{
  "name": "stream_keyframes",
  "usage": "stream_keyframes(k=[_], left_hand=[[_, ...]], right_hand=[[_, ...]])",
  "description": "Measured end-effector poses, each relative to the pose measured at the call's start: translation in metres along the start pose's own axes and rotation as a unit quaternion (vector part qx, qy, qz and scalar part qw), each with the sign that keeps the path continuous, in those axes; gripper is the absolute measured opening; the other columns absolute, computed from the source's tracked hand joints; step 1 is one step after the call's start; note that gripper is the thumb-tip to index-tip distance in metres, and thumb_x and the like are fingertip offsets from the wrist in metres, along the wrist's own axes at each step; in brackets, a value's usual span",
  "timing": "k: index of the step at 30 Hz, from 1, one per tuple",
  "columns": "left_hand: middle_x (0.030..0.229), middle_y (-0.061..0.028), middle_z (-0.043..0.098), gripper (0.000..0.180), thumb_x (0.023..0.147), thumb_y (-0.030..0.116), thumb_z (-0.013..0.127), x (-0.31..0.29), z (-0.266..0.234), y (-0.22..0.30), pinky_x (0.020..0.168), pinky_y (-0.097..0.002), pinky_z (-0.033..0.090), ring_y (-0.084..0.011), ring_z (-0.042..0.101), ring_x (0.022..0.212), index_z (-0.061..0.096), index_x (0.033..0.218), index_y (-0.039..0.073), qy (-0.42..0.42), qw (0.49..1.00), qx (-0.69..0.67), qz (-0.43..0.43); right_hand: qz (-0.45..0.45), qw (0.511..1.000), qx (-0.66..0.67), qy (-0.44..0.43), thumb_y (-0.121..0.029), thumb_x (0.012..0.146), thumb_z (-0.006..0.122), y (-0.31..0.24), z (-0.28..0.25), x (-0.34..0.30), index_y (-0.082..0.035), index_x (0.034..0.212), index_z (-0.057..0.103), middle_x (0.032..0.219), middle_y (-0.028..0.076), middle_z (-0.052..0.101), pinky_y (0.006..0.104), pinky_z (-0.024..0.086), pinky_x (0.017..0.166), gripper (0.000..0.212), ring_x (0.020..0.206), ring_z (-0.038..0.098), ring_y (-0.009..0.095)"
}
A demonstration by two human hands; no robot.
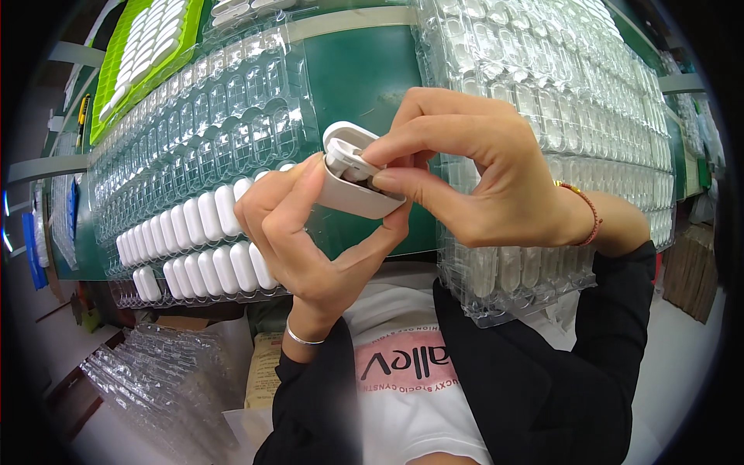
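Note:
My left hand [310, 232] is wrapped round a white earbud charging case [358, 197], its rounded lid [350, 133] raised. The case is tilted, with its mouth toward my right hand [480, 167]. Between thumb and index finger, my right hand pinches a white earbud [353, 160] at the mouth of the case. Part of that piece and most of the inside are hidden by my fingers. To the left, rows of closed white cases [203, 218] lie in a clear plastic tray [124, 293].
Clear moulded trays [225, 116] with bare pockets spread across the green tabletop [356, 70]. On the right, clear trays [558, 116] stand in a tall stack. A bright green tray [108, 85] of white pieces sits far left. Clear plastic [159, 387] is heaped below the table.

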State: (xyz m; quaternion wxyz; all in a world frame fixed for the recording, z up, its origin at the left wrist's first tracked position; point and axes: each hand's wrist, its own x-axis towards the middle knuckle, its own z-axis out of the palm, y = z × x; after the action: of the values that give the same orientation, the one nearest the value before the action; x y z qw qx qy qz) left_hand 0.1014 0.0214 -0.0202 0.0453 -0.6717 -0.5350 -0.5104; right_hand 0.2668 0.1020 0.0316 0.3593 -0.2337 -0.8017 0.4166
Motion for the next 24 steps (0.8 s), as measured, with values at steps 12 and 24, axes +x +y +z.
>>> stream_keyframes(k=[12, 24], left_hand=[[0.109, -0.0129, 0.056, 0.075, 0.057, 0.012, 0.092, 0.001, 0.003, 0.000, 0.079, -0.0389, 0.047, -0.0283, 0.055, 0.094, 0.052, 0.120, 0.002, -0.001, 1.000, -0.005, -0.002], [0.106, -0.0125, 0.053, 0.078, 0.055, 0.012, 0.092, -0.001, 0.006, 0.002, 0.078, -0.0374, 0.047, -0.0276, 0.055, 0.093, 0.052, 0.121, 0.002, -0.002, 1.000, -0.009, -0.016]], right_hand=[[-0.006, 0.999, -0.046, -0.010, 0.011, 0.074, 0.069, 0.002, 0.001, -0.005, -0.002, 0.095, 0.070, 0.077, 0.009, 0.061, 0.0265, 0.045, 0.057, 0.025, 0.065, 0.060, 0.019], [-0.015, 0.999, -0.043, 0.009, 0.010, 0.075, 0.067, 0.005, 0.003, -0.004, -0.002, 0.093, 0.070, 0.075, 0.008, 0.060, 0.0262, 0.044, 0.056, 0.022, 0.064, 0.059, 0.019]])
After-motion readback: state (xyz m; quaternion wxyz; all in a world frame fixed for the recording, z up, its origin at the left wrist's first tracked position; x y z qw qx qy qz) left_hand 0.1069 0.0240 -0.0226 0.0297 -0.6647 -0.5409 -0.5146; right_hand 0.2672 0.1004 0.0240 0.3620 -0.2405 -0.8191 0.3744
